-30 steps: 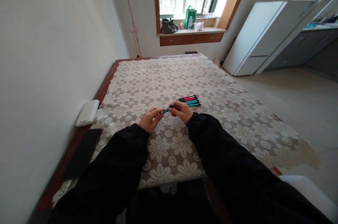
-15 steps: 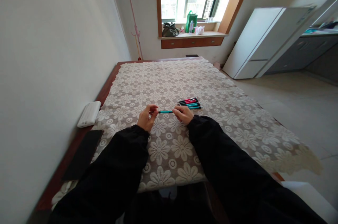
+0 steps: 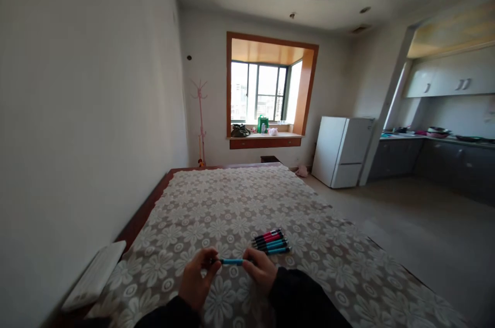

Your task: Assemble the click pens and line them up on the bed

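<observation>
Between my two hands a blue pen (image 3: 232, 262) is held level, just above the flowered tablecloth. My left hand (image 3: 199, 272) pinches its dark left end between thumb and fingers. My right hand (image 3: 260, 268) is closed round the other end, which my fingers hide. Just beyond my right hand lies a row of several pens (image 3: 271, 242), red and black ones at the back and blue ones at the front, side by side on the cloth.
The flowered tablecloth (image 3: 228, 194) covers a table along the left wall. A white box-like device (image 3: 95, 276) lies at the table's left edge. Farther off stand a pink coat rack (image 3: 201, 121), a window sill with bags, and a white fridge (image 3: 342, 150).
My view has tilted up, so the ceiling and kitchen show and the hands sit lower in the picture. Both hands still hold the blue pen; the row of pens lies as before.
</observation>
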The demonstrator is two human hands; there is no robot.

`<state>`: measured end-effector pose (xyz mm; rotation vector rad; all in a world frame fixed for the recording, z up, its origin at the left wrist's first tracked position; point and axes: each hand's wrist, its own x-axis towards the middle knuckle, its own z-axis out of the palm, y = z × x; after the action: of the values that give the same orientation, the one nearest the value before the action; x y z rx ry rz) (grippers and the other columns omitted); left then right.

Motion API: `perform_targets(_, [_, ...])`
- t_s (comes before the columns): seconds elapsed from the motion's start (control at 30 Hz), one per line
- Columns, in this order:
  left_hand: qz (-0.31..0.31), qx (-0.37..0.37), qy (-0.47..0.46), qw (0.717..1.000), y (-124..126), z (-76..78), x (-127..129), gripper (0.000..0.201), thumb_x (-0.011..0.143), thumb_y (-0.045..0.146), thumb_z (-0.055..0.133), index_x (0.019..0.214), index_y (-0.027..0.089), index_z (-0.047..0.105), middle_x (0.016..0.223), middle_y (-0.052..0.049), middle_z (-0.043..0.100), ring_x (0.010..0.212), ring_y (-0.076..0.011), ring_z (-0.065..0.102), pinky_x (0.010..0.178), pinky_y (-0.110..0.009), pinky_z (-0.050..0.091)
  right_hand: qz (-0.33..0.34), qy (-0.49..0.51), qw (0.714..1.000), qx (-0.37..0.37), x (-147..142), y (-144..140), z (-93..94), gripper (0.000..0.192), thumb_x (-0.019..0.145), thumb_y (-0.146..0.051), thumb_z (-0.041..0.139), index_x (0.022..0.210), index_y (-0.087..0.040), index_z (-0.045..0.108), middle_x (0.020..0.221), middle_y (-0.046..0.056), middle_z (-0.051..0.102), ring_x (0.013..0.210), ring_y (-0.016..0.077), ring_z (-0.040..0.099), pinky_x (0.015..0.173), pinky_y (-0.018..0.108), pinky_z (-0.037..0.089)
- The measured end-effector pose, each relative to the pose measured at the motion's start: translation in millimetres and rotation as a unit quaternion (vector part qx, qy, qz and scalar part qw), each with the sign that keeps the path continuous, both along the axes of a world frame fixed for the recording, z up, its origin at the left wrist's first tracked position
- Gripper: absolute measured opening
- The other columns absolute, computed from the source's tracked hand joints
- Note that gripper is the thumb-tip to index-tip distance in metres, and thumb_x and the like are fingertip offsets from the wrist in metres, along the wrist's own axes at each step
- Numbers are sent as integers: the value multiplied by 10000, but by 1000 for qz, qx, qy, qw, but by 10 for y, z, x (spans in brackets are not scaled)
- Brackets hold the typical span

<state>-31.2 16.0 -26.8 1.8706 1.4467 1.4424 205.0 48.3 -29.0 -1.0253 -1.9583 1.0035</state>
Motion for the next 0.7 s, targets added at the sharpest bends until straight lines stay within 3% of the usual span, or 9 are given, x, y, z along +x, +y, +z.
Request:
perform_targets(0.13, [-13, 28, -52, 998, 3, -42, 68, 312, 851, 538, 637, 924, 241, 702, 882, -31, 746, 816, -198, 721, 753, -291, 604, -94, -32, 995, 27, -1, -7, -50, 381, 898, -547, 537, 764, -192, 570, 704, -7, 523, 747, 157, 463, 709, 288, 336])
perform_targets(0.2, [-15, 45, -71, 996, -4, -42, 106, 391, 865, 608, 585, 888, 237, 707, 877, -46, 738, 822, -204, 714, 758, -297, 605, -106, -31, 994, 24, -6, -18, -59, 381, 900, -560, 551, 780, -200, 588, 708, -6, 535, 751, 158, 460, 711, 281, 347])
perform_targets(0.4, [7, 22, -35, 999, 9, -21, 57, 434, 872, 642, 559, 888, 248, 739, 862, -46, 745, 778, -199, 699, 722, -289, 576, -77, -31, 996, 22, -13, -44, -31, 413, 884, -600, 566, 779, -201, 589, 683, -16, 506, 708, 147, 433, 683, 268, 344])
perform_targets(0.57, [-18, 1, 28, 999, 11, -24, -9, 344, 880, 558, 588, 888, 261, 763, 843, -35, 743, 723, -177, 676, 698, -273, 547, -74, -1, 997, 16, -1, -15, -28, 448, 935, -581, 446, 712, -201, 530, 688, -4, 514, 708, 150, 464, 702, 282, 355])
perform_targets(0.7, [-25, -13, 57, 998, -14, -19, -3, 280, 858, 501, 618, 856, 266, 771, 789, -24, 717, 700, -167, 649, 713, -273, 538, -67, 19, 998, -4, 14, 29, -26, 336, 876, -485, 499, 696, -202, 511, 656, -19, 463, 683, 147, 448, 664, 278, 345])
